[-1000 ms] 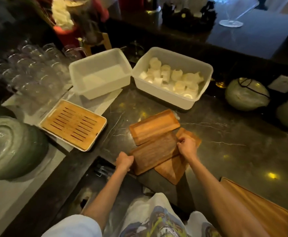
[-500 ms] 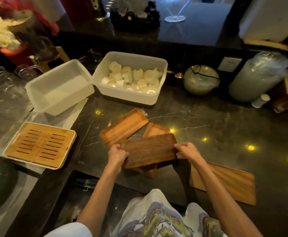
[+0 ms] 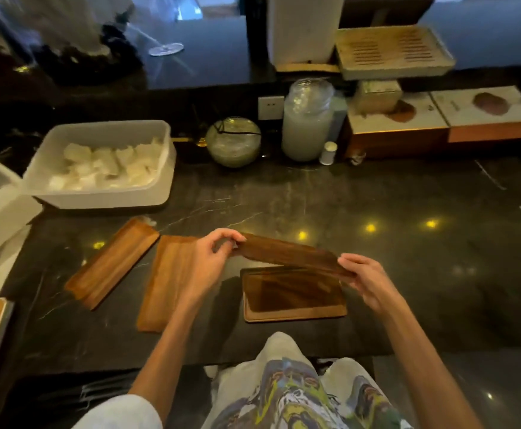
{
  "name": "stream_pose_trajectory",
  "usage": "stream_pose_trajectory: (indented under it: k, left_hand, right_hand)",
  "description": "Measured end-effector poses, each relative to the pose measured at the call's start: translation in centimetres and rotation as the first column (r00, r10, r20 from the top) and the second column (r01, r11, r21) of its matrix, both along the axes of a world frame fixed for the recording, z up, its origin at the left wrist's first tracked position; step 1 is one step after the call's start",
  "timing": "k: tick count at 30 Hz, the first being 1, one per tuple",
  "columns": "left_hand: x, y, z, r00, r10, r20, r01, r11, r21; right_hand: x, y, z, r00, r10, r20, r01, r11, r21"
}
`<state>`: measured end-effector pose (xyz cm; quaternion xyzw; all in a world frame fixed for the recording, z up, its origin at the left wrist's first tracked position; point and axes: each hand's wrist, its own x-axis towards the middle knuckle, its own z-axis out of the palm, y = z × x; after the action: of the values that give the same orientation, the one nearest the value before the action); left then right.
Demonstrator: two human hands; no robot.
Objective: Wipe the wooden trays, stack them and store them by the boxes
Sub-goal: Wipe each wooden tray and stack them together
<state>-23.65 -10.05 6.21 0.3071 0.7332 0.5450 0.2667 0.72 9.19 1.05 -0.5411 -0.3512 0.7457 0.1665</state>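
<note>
Fingers (image 3: 222, 239) of the left hand (image 3: 209, 258) and of the right hand (image 3: 361, 275) are pinching the two short ends of a dark wooden tray (image 3: 287, 253), holding it tilted in the air just above another tray (image 3: 293, 297) lying flat on the dark surface (image 3: 407, 212). Stacking seems to be only beginning: at 9 o'clock two lighter trays (image 3: 114, 261) (image 3: 168, 280) are lying apart, unstacked. The boxes (image 3: 438, 119), at 1 o'clock, are well apart, so storing is not yet done. Wiping cannot be judged.
</note>
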Motion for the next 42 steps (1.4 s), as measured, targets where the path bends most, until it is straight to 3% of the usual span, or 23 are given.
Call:
stream_pose_trajectory:
  k: [2, 6, 9, 13, 20, 28, 42]
  left_hand:
    - [1.0, 0.6, -1.1, 0.988, 0.100, 0.119, -0.103, 0.994, 0.023]
    - [2.5, 0.7, -3.7, 0.966, 0.232, 0.117, -0.221, 0.970, -0.102]
    - [3.6, 0.1, -5.6, 0.859, 0.409, 0.309, -0.354, 0.909, -0.221]
    - [5.0, -1.3, -7.5, 0.781, 0.507, 0.364, -0.415, 0.857, -0.305]
    - [5.1, -2.4, -9.5, 0.772, 0.534, 0.346, -0.416, 0.835, -0.361]
    - [5.9, -2.0, -12.0, 0.868, 0.457, 0.194, -0.326, 0.819, -0.472]
    - [6.1, -0.9, -12.1, 0.929, 0.348, 0.128, -0.239, 0.826, -0.510]
  right_hand:
    - [1.1, 0.5, -0.2, 1.000, -0.001, 0.020, 0.000, 1.000, 0.029]
    - [2.3, 0.7, -1.0, 0.997, 0.067, -0.038, -0.066, 0.997, 0.044]
    - [2.4, 0.1, -1.6, 0.993, 0.121, 0.014, -0.121, 0.983, 0.138]
    - [1.9, -1.3, -2.9, 0.971, 0.195, 0.138, -0.224, 0.946, 0.236]
    - [1.4, -2.3, -5.8, 0.913, 0.218, 0.345, -0.319, 0.909, 0.269]
    - [1.2, -3.3, -7.4, 0.715, 0.193, 0.672, -0.544, 0.758, 0.361]
    - [1.4, -3.6, -7.2, 0.611, 0.136, 0.780, -0.632, 0.677, 0.377]
